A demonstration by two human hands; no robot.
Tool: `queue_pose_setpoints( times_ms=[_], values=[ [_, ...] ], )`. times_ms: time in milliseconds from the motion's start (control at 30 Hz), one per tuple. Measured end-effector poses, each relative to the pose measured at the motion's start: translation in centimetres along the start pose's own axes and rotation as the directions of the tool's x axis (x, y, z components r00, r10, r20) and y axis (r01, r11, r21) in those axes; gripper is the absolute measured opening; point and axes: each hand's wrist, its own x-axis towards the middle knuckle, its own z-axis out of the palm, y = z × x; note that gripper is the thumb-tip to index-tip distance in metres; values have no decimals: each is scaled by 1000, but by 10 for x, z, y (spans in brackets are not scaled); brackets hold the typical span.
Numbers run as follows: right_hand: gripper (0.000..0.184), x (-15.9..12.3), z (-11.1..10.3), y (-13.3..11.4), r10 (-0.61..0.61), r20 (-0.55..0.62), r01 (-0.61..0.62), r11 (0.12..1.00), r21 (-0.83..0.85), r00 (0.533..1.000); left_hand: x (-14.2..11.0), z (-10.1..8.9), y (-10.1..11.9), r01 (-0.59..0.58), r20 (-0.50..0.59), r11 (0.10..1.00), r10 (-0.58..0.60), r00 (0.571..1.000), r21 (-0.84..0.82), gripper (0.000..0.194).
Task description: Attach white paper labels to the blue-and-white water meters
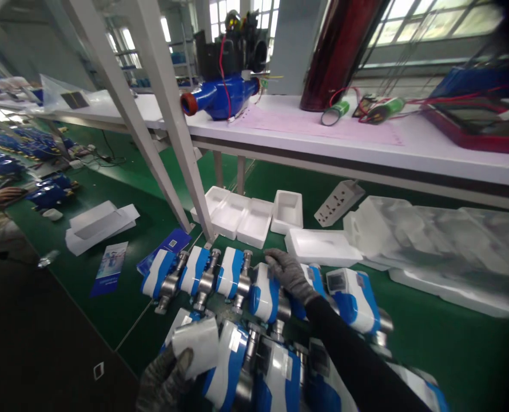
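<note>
My left hand (164, 380), in a grey glove at the lower left, is closed on a white paper roll (198, 346). The roll is held above the near row of blue-and-white water meters and partly covers one of them. My right hand (291, 274), also gloved, reaches over the far row with fingers stretched out. Its fingertips are at the top of a water meter (263, 294); whether they press on it I cannot tell. Beside it sits another meter (357, 300) with a grey display cover. A nearer meter (231, 357) carries a small white label.
White foam trays (254, 222) and a power strip (339, 203) lie behind the meters. Plastic-wrapped foam (443, 240) is at right, leaflets (111, 266) at left. A shelf (275, 129) on metal posts (173, 109) bears a blue valve-like device (224, 94). Another person's hand (8, 194) shows far left.
</note>
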Motion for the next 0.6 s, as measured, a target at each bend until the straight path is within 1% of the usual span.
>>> queue_pose_setpoints(
  times_ms=[33, 67, 100, 133, 167, 200, 233, 300, 367, 400, 467, 533, 567, 600],
  values=[
    [37, -17, -1, -27, -43, -35, 45, 996, 73, 998, 0, 2, 9, 14, 26, 1000, -13, 1000, -18, 32],
    [34, -36, -3, -54, -103, -65, 116, 961, 252, 993, 0, 4, 18, 36, 78, 998, -32, 996, -56, 35],
    [32, -55, -5, -78, -166, -99, 190, 916, 352, 981, 0, 6, 26, 63, 161, 991, -43, 986, -121, 38],
    [32, -74, -6, -99, -236, -104, 258, 891, 373, 966, -1, 8, 33, 97, 264, 975, -41, 964, -202, 42],
    [30, -90, -6, -114, -279, -125, 306, 872, 381, 952, -2, 9, 40, 132, 360, 950, -22, 933, -284, 45],
    [28, -103, -6, -125, -315, -139, 344, 864, 367, 939, -4, 10, 45, 154, 427, 926, 9, 904, -345, 47],
    [27, -113, -5, -131, -333, -149, 364, 862, 352, 931, -6, 10, 48, 154, 452, 914, 36, 891, -376, 48],
    [25, -126, -2, -135, -307, -164, 346, 865, 363, 938, -12, 8, 48, 106, 399, 931, 45, 916, -350, 48],
    [27, -130, 0, -135, -239, -145, 278, 865, 418, 960, -17, 2, 46, 56, 318, 953, 44, 947, -299, 48],
    [27, -132, 1, -136, -200, -118, 231, 863, 449, 973, -19, -1, 45, 40, 311, 952, 59, 949, -305, 48],
    [26, -133, 0, -142, -131, -87, 157, 850, 503, 988, -21, -10, 45, 16, 339, 934, 114, 934, -357, 45],
    [24, -134, 1, -152, -90, -68, 112, 837, 535, 994, -19, -19, 47, -4, 362, 911, 167, 917, -411, 40],
    [24, -134, 2, -158, -78, -62, 99, 834, 543, 995, -18, -24, 48, -7, 363, 905, 178, 915, -426, 38],
    [23, -134, 3, -165, -70, -60, 92, 833, 545, 996, -15, -27, 48, -18, 341, 902, 182, 922, -431, 36]
  ],
)
